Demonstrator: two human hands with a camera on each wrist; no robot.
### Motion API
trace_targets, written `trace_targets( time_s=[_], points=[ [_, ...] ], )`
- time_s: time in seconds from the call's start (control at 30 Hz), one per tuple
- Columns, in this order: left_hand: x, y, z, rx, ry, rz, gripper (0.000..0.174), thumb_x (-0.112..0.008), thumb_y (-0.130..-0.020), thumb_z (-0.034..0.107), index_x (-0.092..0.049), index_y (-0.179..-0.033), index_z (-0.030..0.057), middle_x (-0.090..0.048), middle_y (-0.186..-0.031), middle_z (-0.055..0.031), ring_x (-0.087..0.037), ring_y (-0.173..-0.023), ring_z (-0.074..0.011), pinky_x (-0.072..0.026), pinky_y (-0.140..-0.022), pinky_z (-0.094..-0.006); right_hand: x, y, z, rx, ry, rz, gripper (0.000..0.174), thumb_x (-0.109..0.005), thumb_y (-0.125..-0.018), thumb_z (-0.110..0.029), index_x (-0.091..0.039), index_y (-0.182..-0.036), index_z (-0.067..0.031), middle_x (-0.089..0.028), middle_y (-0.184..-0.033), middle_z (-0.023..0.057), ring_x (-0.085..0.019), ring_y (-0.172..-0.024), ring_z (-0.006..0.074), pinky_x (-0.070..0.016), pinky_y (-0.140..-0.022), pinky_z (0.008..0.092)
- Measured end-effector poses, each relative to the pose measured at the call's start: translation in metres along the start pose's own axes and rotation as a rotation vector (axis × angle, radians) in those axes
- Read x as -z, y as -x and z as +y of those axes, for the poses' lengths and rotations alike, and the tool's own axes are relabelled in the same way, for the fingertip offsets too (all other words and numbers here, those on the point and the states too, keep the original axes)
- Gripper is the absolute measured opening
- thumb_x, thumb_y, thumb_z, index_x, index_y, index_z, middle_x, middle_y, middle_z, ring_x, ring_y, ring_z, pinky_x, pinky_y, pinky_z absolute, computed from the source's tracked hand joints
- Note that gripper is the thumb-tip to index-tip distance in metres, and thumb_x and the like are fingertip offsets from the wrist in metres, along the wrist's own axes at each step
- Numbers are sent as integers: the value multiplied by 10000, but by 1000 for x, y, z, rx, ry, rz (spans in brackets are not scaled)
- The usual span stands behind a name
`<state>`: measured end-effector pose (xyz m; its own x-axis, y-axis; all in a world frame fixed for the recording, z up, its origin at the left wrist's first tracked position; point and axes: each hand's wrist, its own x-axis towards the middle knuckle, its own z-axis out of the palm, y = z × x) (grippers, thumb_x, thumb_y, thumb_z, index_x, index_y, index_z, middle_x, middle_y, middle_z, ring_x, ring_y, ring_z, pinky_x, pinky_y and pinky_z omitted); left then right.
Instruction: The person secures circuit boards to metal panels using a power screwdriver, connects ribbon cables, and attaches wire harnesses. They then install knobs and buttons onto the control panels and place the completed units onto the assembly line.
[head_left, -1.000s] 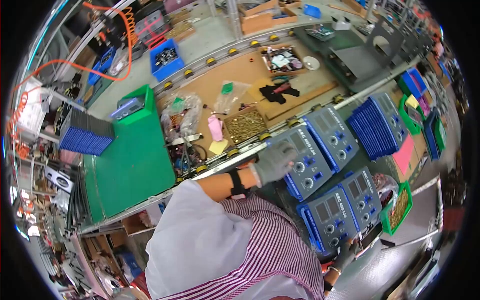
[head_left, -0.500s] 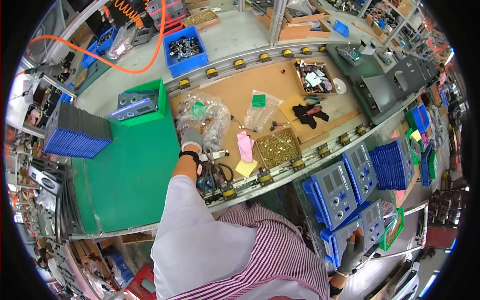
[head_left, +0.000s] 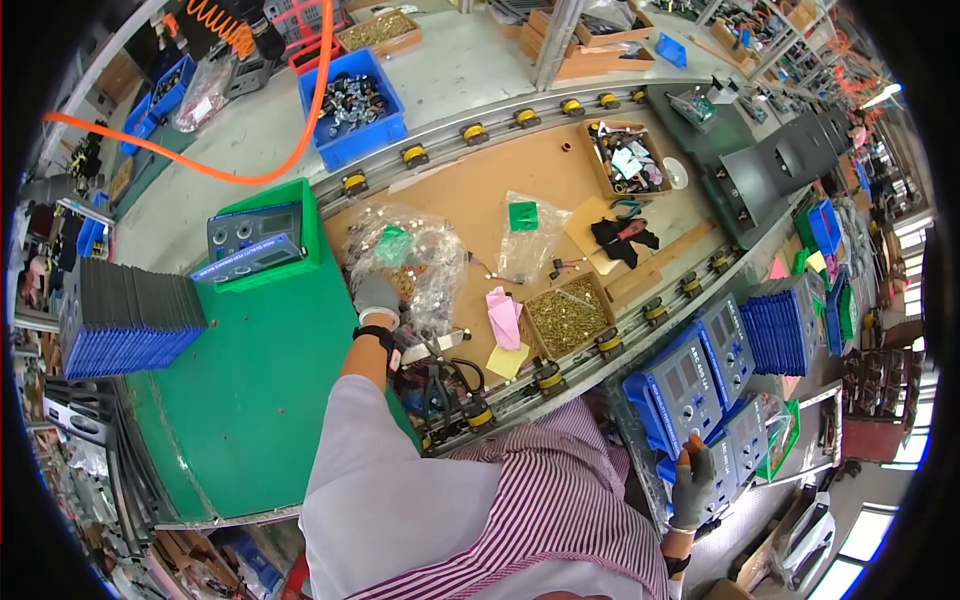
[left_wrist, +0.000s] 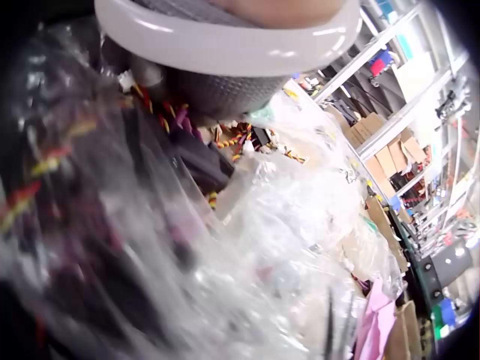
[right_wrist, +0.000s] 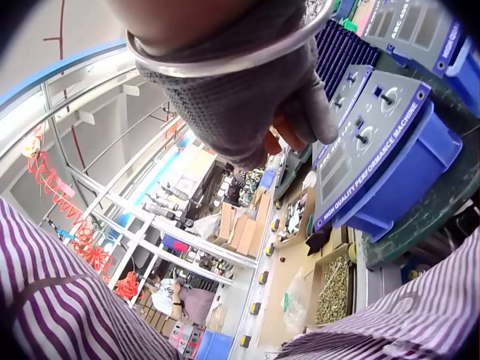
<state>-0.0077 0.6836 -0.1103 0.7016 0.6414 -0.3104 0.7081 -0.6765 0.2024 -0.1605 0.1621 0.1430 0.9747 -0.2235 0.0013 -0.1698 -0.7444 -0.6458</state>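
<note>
My gloved left hand [head_left: 376, 295] is at the near left edge of a clear plastic bag [head_left: 435, 265] of wire harnesses. In the left wrist view, twisted red, yellow and black wires [left_wrist: 244, 139] and a dark piece show beside the grey glove [left_wrist: 225, 97]. The bag and glove hide the fingertips, so I cannot tell whether they grip anything. My right hand [head_left: 692, 485], in a grey glove with bare fingertips, hovers by the blue-framed control panels [head_left: 682, 385] on the right. Its fingers [right_wrist: 319, 112] hang loosely curled with nothing between them.
A green bin [head_left: 312, 240] with panels and a blue panel stack [head_left: 130, 320] stand on the green mat [head_left: 250, 400] at left. A screw box [head_left: 570, 315], pink paper [head_left: 503, 318] and pliers [head_left: 440, 375] lie near the roller rail [head_left: 550, 380]. Another panel stack [head_left: 775, 330] stands at right.
My left hand has moved from the panels on the right over to the bag of wires on the left. The right hand has risen from the lower panel's edge. The head view has turned.
</note>
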Motion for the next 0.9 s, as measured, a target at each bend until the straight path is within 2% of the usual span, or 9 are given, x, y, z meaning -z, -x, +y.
trace_targets(
  time_s=[0.13, 0.23, 0.3, 0.37, 0.4, 0.5, 0.63, 0.77, 0.9],
  points=[
    [15, 10, -5, -57, 94, 34, 417, -558, -798, 346, -589, -1019, -7, -623, -991, -196, -610, -893, -332, -477, -783, -410, -7, -10, -8, 52, 36, -30, 266, -514, -792, -12, -558, -1049, 37, -600, -957, 134, -616, -852, 218, -476, -752, 308],
    [26, 10, -23, -104, 600, 7, 436, -559, -782, 324, -558, -1061, -12, -622, -959, -196, -605, -874, -315, -466, -797, -389, -10, -11, -11, 56, 28, -32, 267, -517, -788, -17, -560, -1047, 33, -606, -936, 133, -617, -846, 221, -477, -749, 318],
    [47, 18, -30, -325, 844, 29, 383, -517, -821, 231, -518, -1118, -10, -623, -944, -180, -600, -852, -282, -474, -761, -347, -14, -12, -13, 85, 46, -39, 271, -521, -782, -19, -562, -1046, 27, -608, -918, 135, -617, -838, 231, -476, -744, 324],
    [76, 27, -20, -70, 1495, -334, 358, -492, -845, 187, -494, -1144, -10, -626, -952, -169, -599, -860, -263, -477, -738, -328, -18, -12, -14, 129, 70, -52, 276, -526, -775, -20, -565, -1045, 19, -608, -900, 138, -617, -825, 247, -475, -734, 329],
    [90, 38, -16, -207, 1668, -394, 296, -474, -874, 116, -500, -1128, -35, -601, -969, -131, -589, -878, -196, -485, -723, -284, -17, -12, -14, 97, 69, -107, 276, -521, -824, -41, -547, -1090, 27, -610, -943, 120, -597, -872, 185, -463, -760, 290],
    [111, 51, -6, -189, 1582, -500, 263, -475, -881, 114, -523, -1102, -22, -615, -918, -110, -587, -852, -188, -478, -709, -281, -20, -13, -22, 167, 146, -125, 278, -527, -816, -38, -548, -1086, 24, -612, -969, 123, -606, -872, 196, -470, -754, 296],
    [108, 56, 6, -369, 1175, -104, 232, -491, -895, 149, -557, -1063, 4, -629, -948, -106, -581, -871, -170, -458, -767, -299, -23, -14, -6, 170, 75, -154, 297, -533, -790, -8, -551, -1085, 16, -608, -987, 118, -621, -861, 207, -474, -752, 293],
    [133, 74, 31, -578, 1821, -204, 198, -477, -903, 113, -533, -1065, 13, -604, -1028, -152, -571, -982, -243, -453, -863, -388, -28, -12, -14, 251, 67, -67, 275, -572, -736, -14, -584, -1010, 1, -600, -860, 135, -618, -750, 249, -475, -656, 322],
    [147, 77, 51, -594, 2026, -460, 167, -467, -907, 113, -521, -1038, 25, -587, -1058, -182, -566, -1019, -303, -444, -905, -438, -30, -13, -32, 279, 38, -81, 284, -599, -717, -20, -594, -1001, -3, -600, -869, 140, -620, -741, 244, -477, -645, 304]
  ],
)
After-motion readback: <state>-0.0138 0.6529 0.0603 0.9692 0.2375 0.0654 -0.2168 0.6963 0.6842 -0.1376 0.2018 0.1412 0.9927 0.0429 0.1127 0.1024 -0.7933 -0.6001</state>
